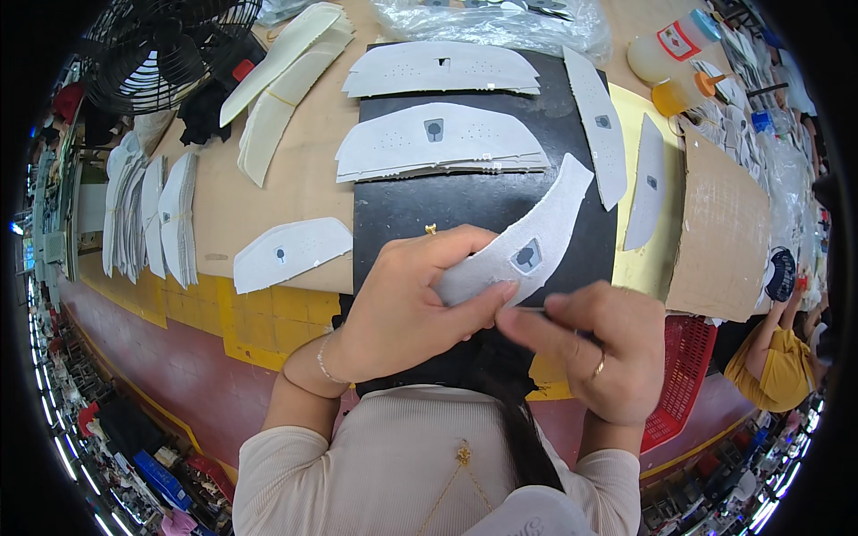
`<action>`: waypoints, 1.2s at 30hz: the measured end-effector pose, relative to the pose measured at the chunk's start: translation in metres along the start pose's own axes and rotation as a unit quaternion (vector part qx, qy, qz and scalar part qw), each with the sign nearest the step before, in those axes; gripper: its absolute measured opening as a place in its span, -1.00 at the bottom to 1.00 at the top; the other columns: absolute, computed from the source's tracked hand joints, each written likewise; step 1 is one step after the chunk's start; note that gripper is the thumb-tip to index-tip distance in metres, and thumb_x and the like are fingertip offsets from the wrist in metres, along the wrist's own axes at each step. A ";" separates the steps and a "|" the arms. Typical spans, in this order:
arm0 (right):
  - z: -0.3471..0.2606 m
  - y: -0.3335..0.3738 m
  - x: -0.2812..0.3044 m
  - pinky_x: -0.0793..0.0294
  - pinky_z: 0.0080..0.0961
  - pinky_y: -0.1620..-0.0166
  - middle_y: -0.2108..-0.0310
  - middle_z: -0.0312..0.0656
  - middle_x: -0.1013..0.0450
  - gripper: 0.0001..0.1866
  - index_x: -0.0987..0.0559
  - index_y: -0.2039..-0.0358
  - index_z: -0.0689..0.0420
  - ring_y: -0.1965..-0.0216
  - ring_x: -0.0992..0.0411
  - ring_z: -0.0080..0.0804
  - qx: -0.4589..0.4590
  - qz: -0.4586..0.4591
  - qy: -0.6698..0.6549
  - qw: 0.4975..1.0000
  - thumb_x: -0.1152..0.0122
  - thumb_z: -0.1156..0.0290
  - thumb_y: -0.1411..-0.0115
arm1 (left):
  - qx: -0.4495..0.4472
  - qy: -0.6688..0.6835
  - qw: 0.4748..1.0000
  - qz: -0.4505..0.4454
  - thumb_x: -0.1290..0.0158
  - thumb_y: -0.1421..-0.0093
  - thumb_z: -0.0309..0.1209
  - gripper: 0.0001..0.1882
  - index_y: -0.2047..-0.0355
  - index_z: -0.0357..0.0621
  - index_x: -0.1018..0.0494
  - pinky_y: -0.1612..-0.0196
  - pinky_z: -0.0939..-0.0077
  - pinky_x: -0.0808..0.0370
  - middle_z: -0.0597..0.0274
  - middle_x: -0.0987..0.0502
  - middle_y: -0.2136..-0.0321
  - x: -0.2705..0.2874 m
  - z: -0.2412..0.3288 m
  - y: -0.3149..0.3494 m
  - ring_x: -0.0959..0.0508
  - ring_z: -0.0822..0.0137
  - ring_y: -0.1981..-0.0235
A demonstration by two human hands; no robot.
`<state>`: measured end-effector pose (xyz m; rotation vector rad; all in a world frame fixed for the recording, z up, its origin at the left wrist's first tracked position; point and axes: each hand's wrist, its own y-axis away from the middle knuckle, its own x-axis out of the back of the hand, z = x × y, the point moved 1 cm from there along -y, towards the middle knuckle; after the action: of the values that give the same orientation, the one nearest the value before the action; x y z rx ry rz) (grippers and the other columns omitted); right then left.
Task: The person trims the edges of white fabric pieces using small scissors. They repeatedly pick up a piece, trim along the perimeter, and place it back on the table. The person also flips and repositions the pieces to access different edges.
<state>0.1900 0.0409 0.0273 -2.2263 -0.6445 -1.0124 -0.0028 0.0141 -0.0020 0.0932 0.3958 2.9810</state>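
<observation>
My left hand (393,299) grips a curved white fabric panel (556,221) between thumb and fingers, tilted up over the black board (429,205). A grey patch (527,256) with a dark shape sits near the middle of this panel. At its lower edge, close to my left thumb, my right hand (617,348) is closed in a pinch and slightly blurred. Something thin and grey shows between its fingers, too unclear to name. Just beyond lie a stack of white panels (393,138) with a grey patch on top and another stack (393,73) behind it.
Single panels lie at the left (299,250) and right (601,134). Bundled panels (179,219) stand far left, cream pieces (277,98) near a black fan (165,54). Bottles (666,49), a cardboard sheet (719,232) and a red basket (681,375) are right. Another person (773,366) sits beyond.
</observation>
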 end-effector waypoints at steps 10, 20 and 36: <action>0.006 -0.006 -0.006 -0.32 -0.59 0.55 0.61 -0.34 -0.34 -0.54 -0.75 0.17 -0.08 0.61 -0.38 -0.50 -0.040 0.026 0.038 0.998 -0.33 0.57 0.16 | -0.018 0.003 1.000 -0.005 -0.21 -0.10 -0.61 -0.75 0.18 -0.28 -0.53 0.56 0.75 -0.47 0.29 -0.60 0.47 -0.003 0.001 -0.002 -0.58 0.58 0.52; 0.011 0.000 0.005 -0.35 -0.55 0.58 0.58 -0.36 -0.32 -0.50 -0.71 0.10 -0.09 0.62 -0.37 -0.49 -0.011 -0.013 0.001 1.000 -0.29 0.45 0.16 | 0.022 0.044 0.999 0.003 -0.25 -0.12 -0.56 -0.75 0.16 -0.29 -0.54 0.56 0.77 -0.46 0.27 -0.61 0.46 -0.001 0.004 -0.001 -0.59 0.57 0.52; 0.006 -0.009 -0.003 -0.41 -0.59 0.48 0.60 -0.33 -0.32 -0.56 -0.75 0.19 -0.08 0.54 -0.47 -0.48 -0.046 0.040 0.067 0.996 -0.35 0.61 0.13 | -0.056 -0.018 0.998 -0.004 -0.23 -0.12 -0.56 -0.73 0.14 -0.29 -0.55 0.56 0.75 -0.48 0.24 -0.62 0.40 -0.003 0.000 -0.001 -0.60 0.55 0.53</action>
<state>0.1853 0.0512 0.0247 -2.2203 -0.4554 -1.1603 0.0001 0.0152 -0.0021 0.1345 0.2252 2.9804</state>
